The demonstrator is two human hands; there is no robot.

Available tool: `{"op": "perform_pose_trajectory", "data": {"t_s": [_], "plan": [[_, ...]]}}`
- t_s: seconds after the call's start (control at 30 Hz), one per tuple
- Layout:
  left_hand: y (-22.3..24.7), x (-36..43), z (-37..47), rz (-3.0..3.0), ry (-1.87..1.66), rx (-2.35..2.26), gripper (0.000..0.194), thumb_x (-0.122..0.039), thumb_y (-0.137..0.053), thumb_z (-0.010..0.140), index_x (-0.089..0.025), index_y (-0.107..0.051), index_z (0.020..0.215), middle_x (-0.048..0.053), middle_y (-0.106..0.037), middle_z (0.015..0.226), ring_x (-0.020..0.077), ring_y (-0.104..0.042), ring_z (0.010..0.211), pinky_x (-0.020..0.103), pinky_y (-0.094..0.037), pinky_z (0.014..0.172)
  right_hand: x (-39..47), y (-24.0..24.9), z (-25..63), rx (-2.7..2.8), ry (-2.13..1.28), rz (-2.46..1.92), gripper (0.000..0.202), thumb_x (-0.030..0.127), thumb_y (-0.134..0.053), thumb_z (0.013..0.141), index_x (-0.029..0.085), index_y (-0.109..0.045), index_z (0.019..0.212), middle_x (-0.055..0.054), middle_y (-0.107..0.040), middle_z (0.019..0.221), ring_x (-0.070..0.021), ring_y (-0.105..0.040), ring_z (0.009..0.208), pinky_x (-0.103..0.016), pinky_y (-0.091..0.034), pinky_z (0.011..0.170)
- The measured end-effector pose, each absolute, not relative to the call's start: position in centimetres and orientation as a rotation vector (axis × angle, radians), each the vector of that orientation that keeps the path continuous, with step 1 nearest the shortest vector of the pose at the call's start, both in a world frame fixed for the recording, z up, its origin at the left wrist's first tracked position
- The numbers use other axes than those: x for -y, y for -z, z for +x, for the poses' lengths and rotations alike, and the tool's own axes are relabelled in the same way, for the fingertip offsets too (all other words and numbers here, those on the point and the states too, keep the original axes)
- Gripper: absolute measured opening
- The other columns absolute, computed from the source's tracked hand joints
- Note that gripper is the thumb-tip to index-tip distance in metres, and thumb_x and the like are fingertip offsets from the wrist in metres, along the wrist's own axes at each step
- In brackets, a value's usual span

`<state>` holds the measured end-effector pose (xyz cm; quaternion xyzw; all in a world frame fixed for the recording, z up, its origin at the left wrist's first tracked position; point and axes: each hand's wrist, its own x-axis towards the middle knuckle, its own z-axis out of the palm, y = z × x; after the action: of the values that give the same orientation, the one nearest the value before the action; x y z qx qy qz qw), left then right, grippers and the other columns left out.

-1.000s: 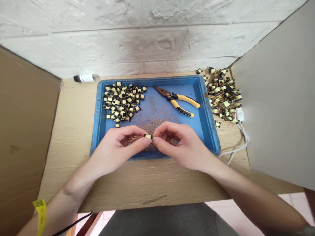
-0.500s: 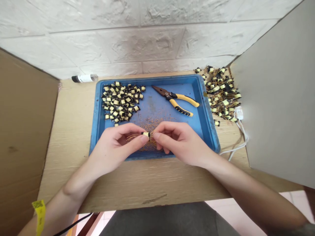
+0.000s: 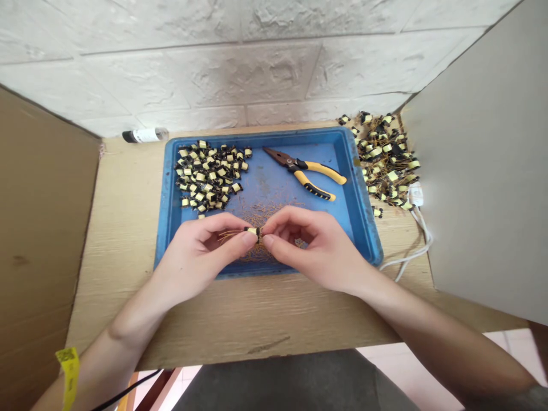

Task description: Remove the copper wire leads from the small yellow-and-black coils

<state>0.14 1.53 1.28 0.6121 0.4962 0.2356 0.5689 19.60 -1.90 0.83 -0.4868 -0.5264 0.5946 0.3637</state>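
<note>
Between left hand and right hand, a small yellow-and-black component was clamped in the left grip, its wires trailing toward nine o'clock. Good handling seemed to call for holding the body firmly without crushing it, and working lightly around the far end. That component lay at the left thumb and fingertips; at its three-o'clock end the right grip's tips were drawn close, though whether they pinched anything could not be told. Wire clippings lay below in the blue tray, with pliers at one o'clock and a pile of similar parts at eleven. Beyond, on the desk, a wiry heap sat at two.
</note>
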Motion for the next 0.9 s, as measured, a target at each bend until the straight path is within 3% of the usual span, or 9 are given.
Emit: {"op": "perform_pose_trajectory", "data": {"t_s": [0.37, 0.9], "plan": [[-1.06, -1.47, -0.03, 1.441, -0.504, -1.115, 0.015, -0.034, -0.073, 0.084, -0.021, -0.078, 0.078, -0.003, -0.073, 0.066, 0.0089, -0.064, 0.061, 0.012, -0.051, 0.055, 2.07, -0.63, 19.49, 1.442, -1.408, -1.259, 0.006, 0.020, -0.065, 0.087, 0.018, -0.063, 0.081, 0.005, -0.059, 0.064, -0.0074, -0.051, 0.057, -0.021, -0.042, 0.054], [-1.18, -1.48, 0.33, 1.427, -0.536, -1.114, 0.011, -0.030, -0.075, 0.080, -0.021, -0.078, 0.075, -0.003, -0.073, 0.064, 0.0084, -0.064, 0.057, 0.012, -0.051, 0.053, 2.08, -1.05, 19.59, 1.421, -1.470, -1.257, 0.006, 0.018, -0.063, 0.085, 0.018, -0.061, 0.079, 0.005, -0.058, 0.065, -0.0073, -0.050, 0.058, -0.021, -0.042, 0.055]]}}
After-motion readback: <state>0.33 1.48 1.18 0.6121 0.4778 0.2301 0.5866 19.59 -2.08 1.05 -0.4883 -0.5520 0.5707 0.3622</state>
